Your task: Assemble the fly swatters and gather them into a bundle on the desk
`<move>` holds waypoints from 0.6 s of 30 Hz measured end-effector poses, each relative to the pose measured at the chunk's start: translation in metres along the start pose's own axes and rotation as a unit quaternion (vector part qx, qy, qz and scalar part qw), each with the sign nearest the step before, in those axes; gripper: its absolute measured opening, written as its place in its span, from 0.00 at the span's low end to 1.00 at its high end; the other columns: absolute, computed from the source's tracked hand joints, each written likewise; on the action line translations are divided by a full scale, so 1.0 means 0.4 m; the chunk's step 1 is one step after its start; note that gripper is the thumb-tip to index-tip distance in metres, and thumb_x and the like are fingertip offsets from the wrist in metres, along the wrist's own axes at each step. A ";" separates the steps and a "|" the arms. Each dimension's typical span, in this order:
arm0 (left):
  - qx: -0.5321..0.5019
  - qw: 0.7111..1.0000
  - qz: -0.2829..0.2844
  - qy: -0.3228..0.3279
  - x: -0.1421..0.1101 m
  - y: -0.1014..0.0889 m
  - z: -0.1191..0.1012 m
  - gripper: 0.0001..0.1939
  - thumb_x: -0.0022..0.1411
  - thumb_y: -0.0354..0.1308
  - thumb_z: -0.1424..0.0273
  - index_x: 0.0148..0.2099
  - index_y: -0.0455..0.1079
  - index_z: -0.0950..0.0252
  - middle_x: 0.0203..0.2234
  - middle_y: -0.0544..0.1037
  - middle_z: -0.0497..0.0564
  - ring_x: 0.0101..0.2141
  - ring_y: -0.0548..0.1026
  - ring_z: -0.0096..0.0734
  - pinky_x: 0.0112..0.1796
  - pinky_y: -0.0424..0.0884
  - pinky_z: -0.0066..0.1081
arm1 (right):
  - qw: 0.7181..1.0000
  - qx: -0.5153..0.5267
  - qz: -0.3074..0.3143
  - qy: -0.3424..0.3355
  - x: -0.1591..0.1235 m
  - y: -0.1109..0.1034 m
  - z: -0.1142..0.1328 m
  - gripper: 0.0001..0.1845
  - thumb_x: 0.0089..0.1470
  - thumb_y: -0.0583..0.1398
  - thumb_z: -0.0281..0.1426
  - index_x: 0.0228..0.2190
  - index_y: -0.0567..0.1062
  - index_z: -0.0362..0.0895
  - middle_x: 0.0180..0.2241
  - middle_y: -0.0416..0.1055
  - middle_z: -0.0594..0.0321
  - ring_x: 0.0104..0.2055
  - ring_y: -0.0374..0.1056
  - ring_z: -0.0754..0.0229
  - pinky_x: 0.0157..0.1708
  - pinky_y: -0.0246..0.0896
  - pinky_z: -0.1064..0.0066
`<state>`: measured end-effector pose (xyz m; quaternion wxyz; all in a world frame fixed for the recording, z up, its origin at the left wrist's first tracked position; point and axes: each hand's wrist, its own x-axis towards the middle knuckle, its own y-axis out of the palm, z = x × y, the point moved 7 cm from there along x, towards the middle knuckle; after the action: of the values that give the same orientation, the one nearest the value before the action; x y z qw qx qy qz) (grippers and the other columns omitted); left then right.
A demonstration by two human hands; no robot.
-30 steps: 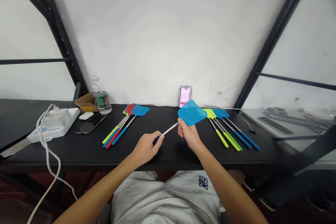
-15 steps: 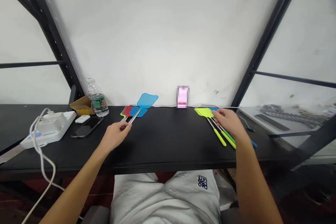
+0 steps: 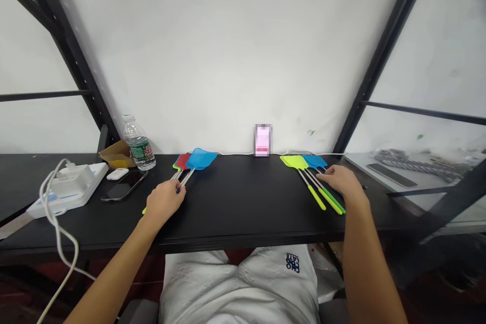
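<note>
My left hand [image 3: 166,201] is closed round the handle of a blue fly swatter [image 3: 202,158], whose mesh head lies over other swatters at the table's left. A red fly swatter [image 3: 183,161] peeks out beside it, with a yellow-green edge behind. At the right, my right hand [image 3: 343,182] has its fingers pinched at the thin rod of a blue fly swatter [image 3: 314,161]; its handle is hidden under the hand. Yellow-green fly swatters [image 3: 294,162] lie fanned just left of that hand, a green handle [image 3: 334,201] among them.
On the left of the black table [image 3: 243,212] are a water bottle [image 3: 139,144], a cardboard box [image 3: 117,154], a white case [image 3: 117,174], a dark phone [image 3: 125,186] and a power strip [image 3: 85,190] with white cables. A lit phone [image 3: 262,140] leans against the wall.
My left hand has lowered the raised blue fly swatter onto the left pile. My right hand has shifted right and down, off the blue swatter heads to the rods.
</note>
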<state>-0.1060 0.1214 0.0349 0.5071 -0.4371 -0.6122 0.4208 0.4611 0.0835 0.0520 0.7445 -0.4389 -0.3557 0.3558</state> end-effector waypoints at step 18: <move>0.052 0.998 -0.014 0.014 -0.008 0.004 -0.016 0.16 0.65 0.43 0.63 0.42 0.69 0.64 0.41 0.73 0.59 0.39 0.76 0.48 0.36 0.68 0.37 | 0.991 -0.017 0.118 0.061 0.033 0.106 -0.032 0.14 0.44 0.66 0.41 0.27 0.77 0.43 0.32 0.75 0.48 0.35 0.73 0.47 0.32 0.66 0.62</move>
<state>-0.0992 0.1193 0.0334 0.5433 -0.4072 -0.5883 0.4393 0.4690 0.1048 0.0119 0.7101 -0.5115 -0.2613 0.4073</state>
